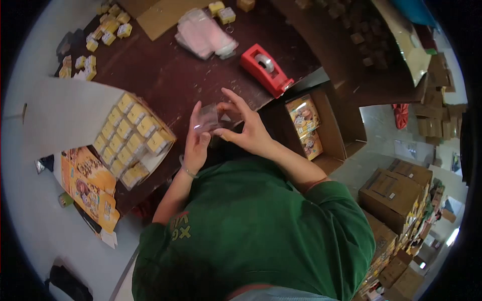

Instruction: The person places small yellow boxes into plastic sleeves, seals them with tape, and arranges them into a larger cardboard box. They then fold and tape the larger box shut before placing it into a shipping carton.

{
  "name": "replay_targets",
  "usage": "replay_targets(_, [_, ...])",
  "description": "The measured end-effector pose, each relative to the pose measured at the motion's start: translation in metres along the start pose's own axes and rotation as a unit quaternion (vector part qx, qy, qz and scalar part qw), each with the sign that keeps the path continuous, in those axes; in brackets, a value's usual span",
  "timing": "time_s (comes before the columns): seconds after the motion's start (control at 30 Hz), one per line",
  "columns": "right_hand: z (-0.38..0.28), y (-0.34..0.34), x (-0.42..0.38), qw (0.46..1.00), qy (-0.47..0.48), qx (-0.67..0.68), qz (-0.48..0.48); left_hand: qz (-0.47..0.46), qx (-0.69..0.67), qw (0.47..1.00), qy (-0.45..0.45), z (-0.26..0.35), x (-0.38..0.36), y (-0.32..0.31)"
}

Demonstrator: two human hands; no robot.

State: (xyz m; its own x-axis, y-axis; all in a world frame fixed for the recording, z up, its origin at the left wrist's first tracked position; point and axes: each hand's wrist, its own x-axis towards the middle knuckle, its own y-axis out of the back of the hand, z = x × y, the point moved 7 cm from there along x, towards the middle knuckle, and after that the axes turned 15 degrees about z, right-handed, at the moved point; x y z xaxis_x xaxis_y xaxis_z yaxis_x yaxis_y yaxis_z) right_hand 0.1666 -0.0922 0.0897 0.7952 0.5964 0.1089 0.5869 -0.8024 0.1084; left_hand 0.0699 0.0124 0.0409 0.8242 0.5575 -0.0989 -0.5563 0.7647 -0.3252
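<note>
A small clear plastic box (pixel 206 119) is held in front of my chest, close to the table's near edge. My left hand (pixel 196 143) grips its left side, fingers behind it and thumb across the lower front. Curled around its right end is my right hand (pixel 250 131), with the thumb at the lower corner and the index finger raised. To the left, an open white-lidded carton (pixel 163 153) holds rows of small yellow-and-white boxes (pixel 134 114).
A red tape dispenser (pixel 265 70) and a stack of clear plastic sleeves (pixel 203 35) lie on the dark table (pixel 150 65). More small yellow boxes (pixel 108 25) are at the back left. On the right, an open cardboard box (pixel 329 118) contains printed yellow boxes (pixel 304 118).
</note>
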Motion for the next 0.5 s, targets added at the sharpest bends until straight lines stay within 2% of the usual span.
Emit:
replay_targets(0.03, [-0.019,0.012,0.011,0.990,0.117,-0.064,0.038,0.038,0.086,0.995,-0.041,0.014,0.004,0.002])
replay_targets(0.07, [-0.049,0.018,0.021,0.961,0.219,-0.167,0.030,0.052,0.076,0.995,-0.037,0.026,0.005,0.001])
replay_targets(0.13, [-0.061,-0.002,0.022,0.904,0.338,-0.258,-0.051,0.040,0.068,0.994,-0.072,0.036,0.015,-0.001])
replay_targets(0.17, [-0.055,-0.017,0.019,0.877,0.402,-0.259,-0.049,0.056,0.099,0.990,-0.082,0.039,0.018,-0.009])
replay_targets(0.23, [-0.062,-0.024,0.023,0.827,0.474,-0.287,-0.090,0.044,-0.039,0.997,0.053,0.009,0.029,-0.003])
replay_targets(0.27, [-0.064,-0.017,0.038,0.853,0.449,-0.223,-0.148,0.097,-0.105,0.986,0.088,-0.002,0.028,0.000])
replay_targets(0.33, [-0.077,0.025,0.088,0.877,0.433,-0.183,-0.098,0.070,-0.199,0.961,0.179,-0.001,0.030,-0.007])
replay_targets(0.37, [-0.075,0.057,0.128,0.892,0.409,-0.192,-0.009,0.087,-0.212,0.951,0.206,-0.008,0.029,-0.003])
replay_targets(0.43, [-0.040,0.126,0.213,0.928,0.277,-0.218,0.122,0.071,-0.253,0.931,0.252,-0.023,0.026,0.008])
replay_targets(0.5, [0.021,0.181,0.280,0.955,0.121,-0.235,0.132,0.086,-0.254,0.918,0.291,-0.019,0.025,0.006])
